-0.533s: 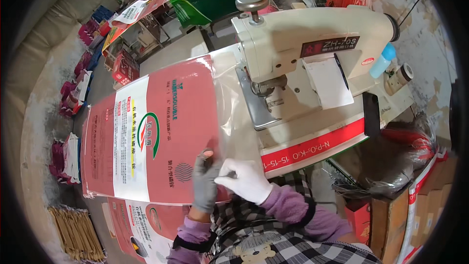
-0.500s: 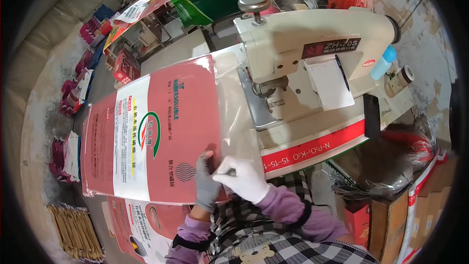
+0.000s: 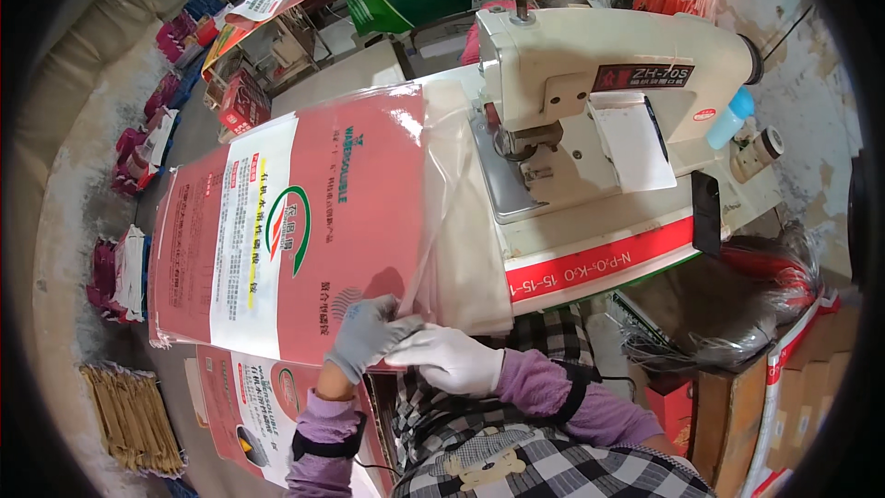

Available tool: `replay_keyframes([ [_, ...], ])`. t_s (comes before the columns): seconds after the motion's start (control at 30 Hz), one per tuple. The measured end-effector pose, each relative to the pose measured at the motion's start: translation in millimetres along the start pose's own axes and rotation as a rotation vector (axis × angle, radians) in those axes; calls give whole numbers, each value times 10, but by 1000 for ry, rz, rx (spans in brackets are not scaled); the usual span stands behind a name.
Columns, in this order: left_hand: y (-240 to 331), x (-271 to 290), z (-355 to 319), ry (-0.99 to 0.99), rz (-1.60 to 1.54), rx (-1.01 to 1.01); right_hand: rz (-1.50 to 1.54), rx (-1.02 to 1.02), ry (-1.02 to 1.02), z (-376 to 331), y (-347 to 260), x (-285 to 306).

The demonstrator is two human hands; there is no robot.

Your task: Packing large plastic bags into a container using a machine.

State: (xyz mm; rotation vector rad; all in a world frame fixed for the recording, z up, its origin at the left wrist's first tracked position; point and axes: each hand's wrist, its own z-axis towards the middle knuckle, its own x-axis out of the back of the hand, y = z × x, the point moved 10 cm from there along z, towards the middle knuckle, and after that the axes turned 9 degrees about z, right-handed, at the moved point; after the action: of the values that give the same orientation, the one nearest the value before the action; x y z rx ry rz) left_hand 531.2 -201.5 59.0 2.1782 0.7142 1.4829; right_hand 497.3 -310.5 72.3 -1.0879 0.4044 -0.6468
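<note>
Left hand (image 3: pixel 364 337), grey-gloved, fingers curled shut on near edge of large red-and-white printed woven sack (image 3: pixel 295 231) – right hand (image 3: pixel 452 360), white-gloved, touching beside it, pinching same edge where clear plastic liner (image 3: pixel 461 221) sticks out. Sack lies flat, stretching away from hands; mouth not yet under head of cream industrial sewing machine (image 3: pixel 590 92) beyond right hand – stitching looks undone. Sack appears empty, contents hidden. More printed sacks (image 3: pixel 249 406) below left hand.
</note>
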Motion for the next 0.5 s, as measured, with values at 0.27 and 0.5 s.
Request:
replay_keyframes([
  [0.27, -260, 704, -1776, 558, 537, 24, -619, -219, -609, 584, 284, -888],
  [0.5, -384, 569, -2586, 627, 795, 73, -521, -221, 850, 321, 626, 1799],
])
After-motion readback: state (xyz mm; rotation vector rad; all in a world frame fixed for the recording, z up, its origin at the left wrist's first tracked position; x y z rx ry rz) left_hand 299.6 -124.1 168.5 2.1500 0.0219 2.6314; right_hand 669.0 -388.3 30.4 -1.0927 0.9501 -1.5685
